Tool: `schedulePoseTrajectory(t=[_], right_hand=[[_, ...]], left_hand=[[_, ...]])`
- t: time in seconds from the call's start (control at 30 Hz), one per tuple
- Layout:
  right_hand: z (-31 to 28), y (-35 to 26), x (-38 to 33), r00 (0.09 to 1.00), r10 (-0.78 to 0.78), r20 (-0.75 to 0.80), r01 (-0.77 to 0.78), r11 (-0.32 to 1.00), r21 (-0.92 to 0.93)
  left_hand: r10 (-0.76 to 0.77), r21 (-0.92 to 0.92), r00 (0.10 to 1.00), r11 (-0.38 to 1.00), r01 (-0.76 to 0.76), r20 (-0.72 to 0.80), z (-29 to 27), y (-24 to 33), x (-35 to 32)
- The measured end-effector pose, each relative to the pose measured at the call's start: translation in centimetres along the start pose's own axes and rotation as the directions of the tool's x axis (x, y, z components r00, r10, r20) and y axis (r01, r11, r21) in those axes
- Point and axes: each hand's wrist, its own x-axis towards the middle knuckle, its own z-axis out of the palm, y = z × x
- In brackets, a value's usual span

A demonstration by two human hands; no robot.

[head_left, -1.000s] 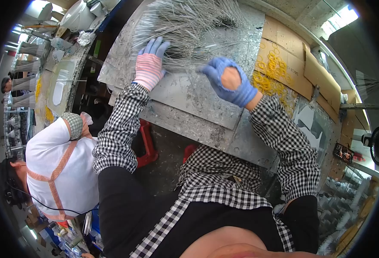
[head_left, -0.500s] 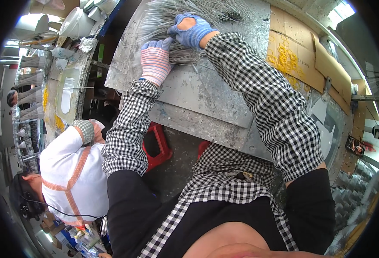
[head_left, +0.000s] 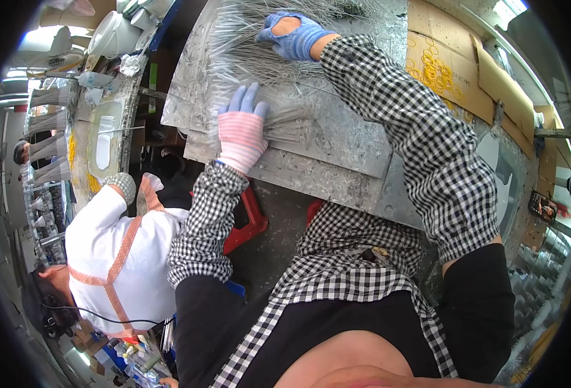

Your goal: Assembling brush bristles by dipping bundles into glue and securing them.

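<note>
Two gloved hands work a heap of thin metal rods (head_left: pixel 279 58) spread over a grey metal worktop (head_left: pixel 343 149); the left hand (head_left: pixel 241 129), in a pink-striped glove, lies flat with fingers stretched out on the near edge of the rods; the right hand (head_left: pixel 295 37), in a blue glove, reaches farther up the heap, fingers curled into the rods, though its grip is unclear; yellow rubber bands (head_left: pixel 435 71) lie on cardboard (head_left: pixel 457 84) to the right; a co-worker in white (head_left: pixel 120 252) stands at the left

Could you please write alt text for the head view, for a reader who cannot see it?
Two gloved hands, left hand and right hand, rest on a spread of thin metal rods on a grey metal worktable. A co-worker in white sits to the left.
</note>
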Motion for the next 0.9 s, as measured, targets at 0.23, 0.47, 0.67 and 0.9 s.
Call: schedulePoseTrajectory(t=[0.23,0.47,0.67,0.9], right_hand=[[-0.8,-4.7,-1.1,0.995,-0.088,-0.044,0.095,0.978,0.187],[1.9,-6.1,-2.9,0.949,-0.2,0.243,0.163,0.972,0.167],[2.2,-3.3,-3.7,0.986,-0.102,-0.134,0.114,0.99,0.086],[2.4,-4.3,-4.4,0.939,-0.309,-0.15,0.301,0.951,-0.075]], left_hand=[[-0.115,0.161,0.988,0.982,0.097,0.105,1.8,-0.9,3.5],[-0.132,0.176,0.978,0.979,0.103,0.162,2.3,1.2,1.0],[-0.182,0.043,0.96,0.983,0.177,0.212,0.2,3.8,-3.7],[-0.133,0.074,0.95,0.99,0.116,0.284,-1.9,3.5,-1.3]])
